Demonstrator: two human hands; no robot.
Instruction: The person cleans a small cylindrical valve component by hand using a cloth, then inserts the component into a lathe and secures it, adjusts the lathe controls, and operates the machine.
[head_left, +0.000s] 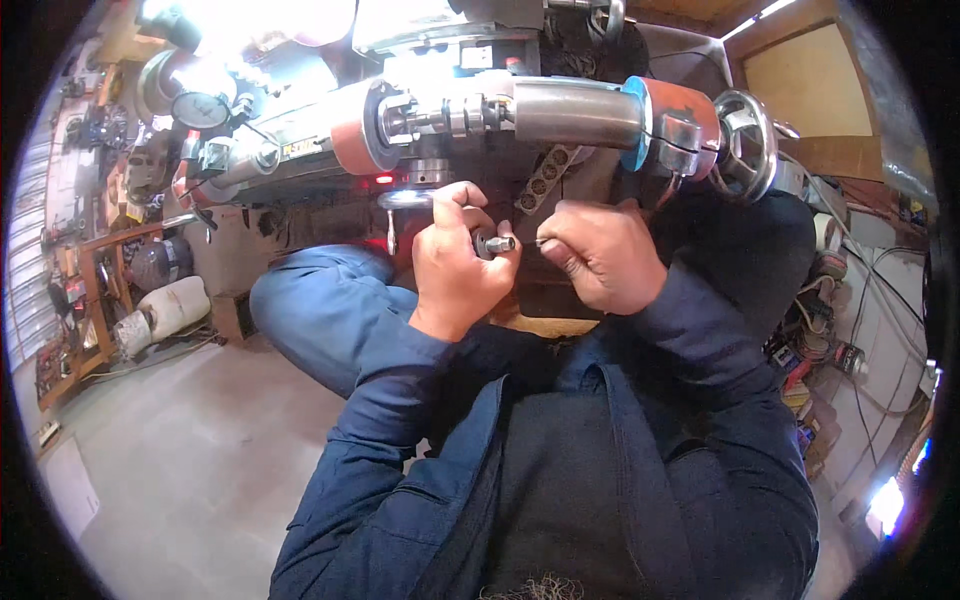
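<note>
My left hand [453, 277] is closed around a small metal cylindrical part [497, 244] with a narrower, shiny end pointing toward my right hand. My right hand [612, 262] is pinched shut just to the right of it, thumb against the curled fingers. Something thin may show at its fingertips, but it is too small to make out. Both hands are held up over my lap, in front of a long machine. Just beyond the left hand is a small handwheel [408, 199] on that machine.
Across the front runs the machine's thick steel cylinder [577, 112], with an orange-red housing [357, 140] and a larger handwheel [769, 150]. A power strip [548, 180] hangs below it. On the left are a round dial gauge [200, 111] and a white container [180, 305]. Cables hang at right.
</note>
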